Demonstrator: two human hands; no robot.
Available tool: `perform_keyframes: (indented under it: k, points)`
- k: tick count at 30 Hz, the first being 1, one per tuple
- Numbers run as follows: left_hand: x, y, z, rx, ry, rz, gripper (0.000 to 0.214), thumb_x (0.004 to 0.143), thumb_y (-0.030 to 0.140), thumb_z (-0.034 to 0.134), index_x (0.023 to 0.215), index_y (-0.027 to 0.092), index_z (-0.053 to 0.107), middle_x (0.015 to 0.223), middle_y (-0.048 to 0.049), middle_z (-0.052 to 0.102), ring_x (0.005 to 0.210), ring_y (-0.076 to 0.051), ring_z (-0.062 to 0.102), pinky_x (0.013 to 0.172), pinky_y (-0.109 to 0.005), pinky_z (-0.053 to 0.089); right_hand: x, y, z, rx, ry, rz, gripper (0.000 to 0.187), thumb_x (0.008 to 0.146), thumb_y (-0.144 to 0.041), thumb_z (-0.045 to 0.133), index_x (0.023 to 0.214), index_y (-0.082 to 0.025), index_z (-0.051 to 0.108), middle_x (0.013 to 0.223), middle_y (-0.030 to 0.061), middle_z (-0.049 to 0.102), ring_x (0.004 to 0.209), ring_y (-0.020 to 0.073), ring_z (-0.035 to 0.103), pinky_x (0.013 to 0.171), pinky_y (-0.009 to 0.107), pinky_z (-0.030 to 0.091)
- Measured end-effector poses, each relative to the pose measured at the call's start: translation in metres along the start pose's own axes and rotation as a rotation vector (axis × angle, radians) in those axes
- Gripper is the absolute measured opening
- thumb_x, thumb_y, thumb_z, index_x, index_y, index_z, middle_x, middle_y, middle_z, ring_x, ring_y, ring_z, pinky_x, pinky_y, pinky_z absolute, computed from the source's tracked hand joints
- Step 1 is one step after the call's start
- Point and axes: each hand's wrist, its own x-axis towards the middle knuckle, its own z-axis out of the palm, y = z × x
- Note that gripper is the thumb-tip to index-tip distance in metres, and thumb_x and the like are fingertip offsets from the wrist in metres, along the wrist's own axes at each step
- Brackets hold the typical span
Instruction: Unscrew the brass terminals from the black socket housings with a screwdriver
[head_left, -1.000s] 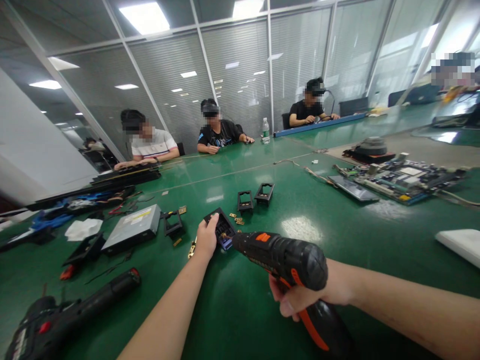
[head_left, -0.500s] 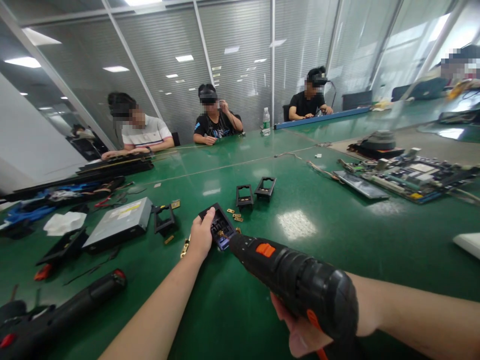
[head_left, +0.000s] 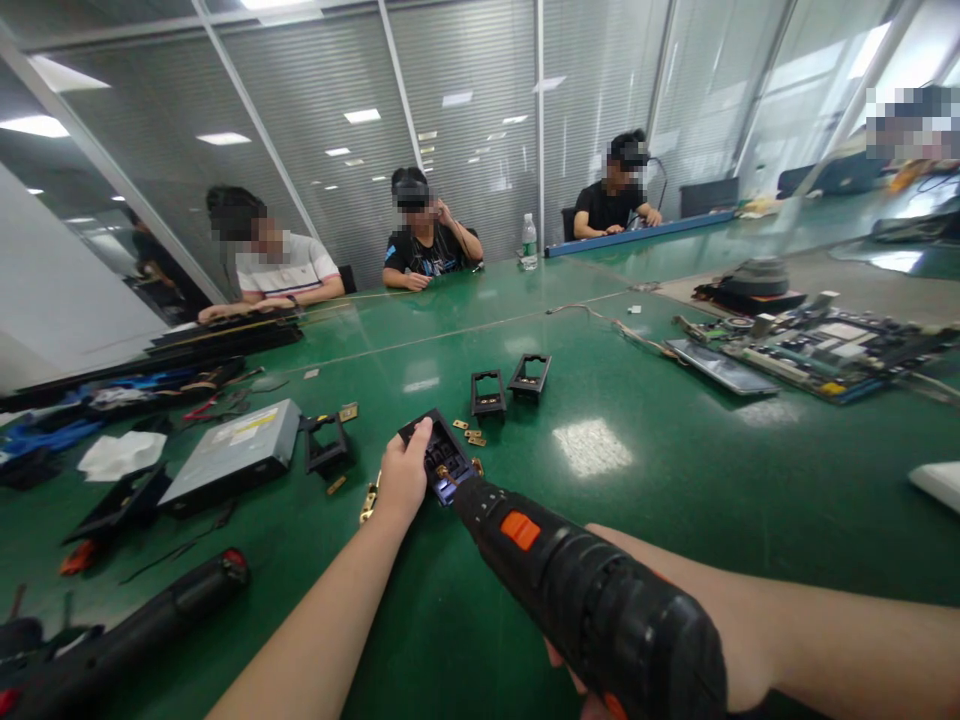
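Note:
My left hand (head_left: 405, 470) is closed on a black plastic housing (head_left: 448, 440), its thumb on the near left rim. Brass parts and a purple-lit patch show inside the housing. A black and orange power screwdriver (head_left: 577, 580) is in my right hand (head_left: 574, 680), which is mostly hidden beneath the tool's body. The screwdriver's nose points into the lower end of the housing; the exact contact at the tip is too small to tell. Small brass plates (head_left: 471, 434) lie just right of the housing, and more brass pieces (head_left: 368, 502) sit beside my left wrist.
Black frames (head_left: 488, 408) stand beyond the housing. To the left are a silver disc drive (head_left: 232, 455) and another black tool (head_left: 150, 630). Circuit boards (head_left: 840, 350) lie at right. Several people sit across the green table, near a water bottle (head_left: 529, 243).
The rear of the screwdriver has swung slightly lower and nearer, hiding more of my right hand. My left hand and the housing have barely moved.

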Motion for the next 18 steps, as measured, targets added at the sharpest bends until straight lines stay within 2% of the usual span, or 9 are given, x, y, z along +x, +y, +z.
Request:
perform_keyframes:
  k: [4, 7, 9, 13, 18]
  points:
    - [-0.0006, 0.0013, 0.0005, 0.000, 0.002, -0.003, 0.047, 0.072, 0.063, 0.060, 0.075, 0.016, 0.067, 0.069, -0.0050, 0.067, 0.072, -0.023, 0.063, 0.070, -0.034, 0.050, 0.0017, 0.0013, 0.0001, 0.111, -0.018, 0.058, 0.033, 0.066, -0.023, 0.073, 0.089, -0.014, 0.051, 0.065, -0.0031, 0.048, 0.056, 0.0090, 0.050, 0.054, 0.019, 0.045]
    - [-0.0003, 0.0019, 0.0002, -0.003, 0.000, -0.005, 0.046, 0.072, 0.063, 0.060, 0.073, 0.017, 0.066, 0.067, -0.0047, 0.066, 0.071, -0.023, 0.063, 0.069, -0.035, 0.050, 0.0051, 0.0001, -0.0015, 0.087, -0.054, 0.002, 0.024, 0.066, -0.021, 0.071, 0.082, -0.014, 0.055, 0.069, -0.0014, 0.052, 0.063, 0.0097, 0.053, 0.059, 0.019, 0.047]
    - [0.0000, 0.0023, 0.0000, -0.011, -0.009, -0.005, 0.046, 0.072, 0.062, 0.060, 0.073, 0.017, 0.066, 0.067, -0.0047, 0.066, 0.070, -0.023, 0.063, 0.069, -0.035, 0.050, 0.0060, -0.0014, -0.0020, 0.123, -0.096, 0.040, 0.023, 0.067, -0.022, 0.072, 0.081, -0.013, 0.057, 0.071, 0.0002, 0.054, 0.066, 0.0107, 0.055, 0.061, 0.020, 0.048]
    - [0.0004, 0.0031, 0.0000, -0.033, -0.024, -0.018, 0.046, 0.073, 0.062, 0.060, 0.075, 0.016, 0.067, 0.067, -0.0049, 0.067, 0.070, -0.023, 0.064, 0.069, -0.035, 0.050, 0.0044, -0.0032, -0.0004, 0.278, -0.108, 0.190, 0.035, 0.063, -0.024, 0.078, 0.088, -0.009, 0.059, 0.070, 0.0017, 0.055, 0.068, 0.0131, 0.060, 0.057, 0.018, 0.050]
    - [-0.0002, 0.0037, 0.0002, -0.047, -0.038, -0.005, 0.048, 0.072, 0.063, 0.061, 0.076, 0.016, 0.068, 0.072, -0.0063, 0.069, 0.072, -0.023, 0.064, 0.070, -0.035, 0.050, 0.0066, -0.0027, 0.0007, 0.275, -0.094, 0.162, 0.041, 0.059, -0.021, 0.082, 0.091, -0.009, 0.060, 0.072, 0.0014, 0.057, 0.067, 0.0114, 0.058, 0.060, 0.018, 0.051]
